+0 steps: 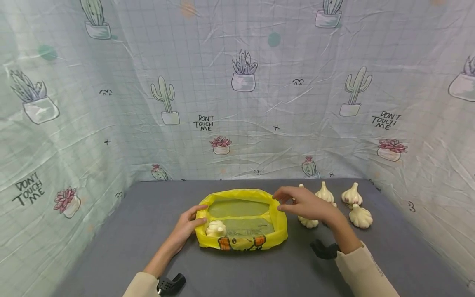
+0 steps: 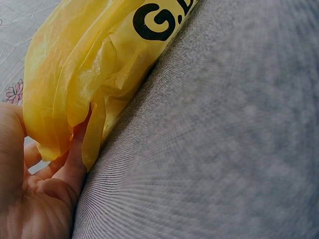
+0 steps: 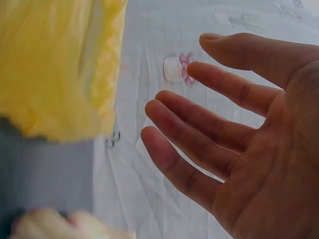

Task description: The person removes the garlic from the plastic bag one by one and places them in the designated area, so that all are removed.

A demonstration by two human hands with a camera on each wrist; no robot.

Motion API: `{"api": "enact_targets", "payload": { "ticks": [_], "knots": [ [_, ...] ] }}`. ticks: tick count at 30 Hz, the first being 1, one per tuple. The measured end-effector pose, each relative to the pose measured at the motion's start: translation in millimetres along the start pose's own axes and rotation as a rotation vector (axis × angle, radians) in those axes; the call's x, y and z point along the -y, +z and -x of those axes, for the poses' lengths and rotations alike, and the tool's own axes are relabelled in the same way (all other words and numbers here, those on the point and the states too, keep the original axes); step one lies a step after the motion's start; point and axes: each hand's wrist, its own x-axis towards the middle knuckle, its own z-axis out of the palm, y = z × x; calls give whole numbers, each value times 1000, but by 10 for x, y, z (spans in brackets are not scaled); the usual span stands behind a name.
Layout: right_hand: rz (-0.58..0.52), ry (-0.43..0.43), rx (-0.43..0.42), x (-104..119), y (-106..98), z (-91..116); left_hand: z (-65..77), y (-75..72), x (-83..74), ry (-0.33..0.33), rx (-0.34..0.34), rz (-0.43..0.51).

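Observation:
A yellow plastic bag (image 1: 280,237) lies with its mouth spread wide and its rim folded down, dark print along the front side. One garlic bulb (image 1: 216,229) rests inside it at the front left. My left hand (image 1: 184,227) holds the bag's left edge, and in the left wrist view its fingers (image 2: 75,167) go in under the yellow film. My right hand (image 1: 309,204) hovers by the bag's right rim, fingers spread and slightly bent, with nothing in it; the right wrist view shows a gap between its fingertips and the bag.
Right of the bag, partly behind my right hand, stand several garlic bulbs (image 1: 360,216). All of it is on a grey tabletop (image 1: 259,272). A cactus-print cloth (image 1: 245,111) hangs at the back and both sides.

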Motion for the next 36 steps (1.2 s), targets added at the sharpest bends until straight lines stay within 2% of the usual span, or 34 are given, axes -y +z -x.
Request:
{"api": "enact_targets", "payload": {
  "ticks": [9,15,21,31,36],
  "knots": [
    [-63,-39,75,224,194,-384,2,-11,-20,3,13,8],
    [-97,-64,110,364,351,-576,7,-14,-19,4,39,19],
    [-114,-62,151,493,491,-763,15,-19,-20,0,36,30],
    [-122,-104,177,652,659,-962,-5,-6,-25,-13,21,15],
    [-98,-92,199,678,731,-1005,-4,-22,-32,-11,22,17]
  ]
}}
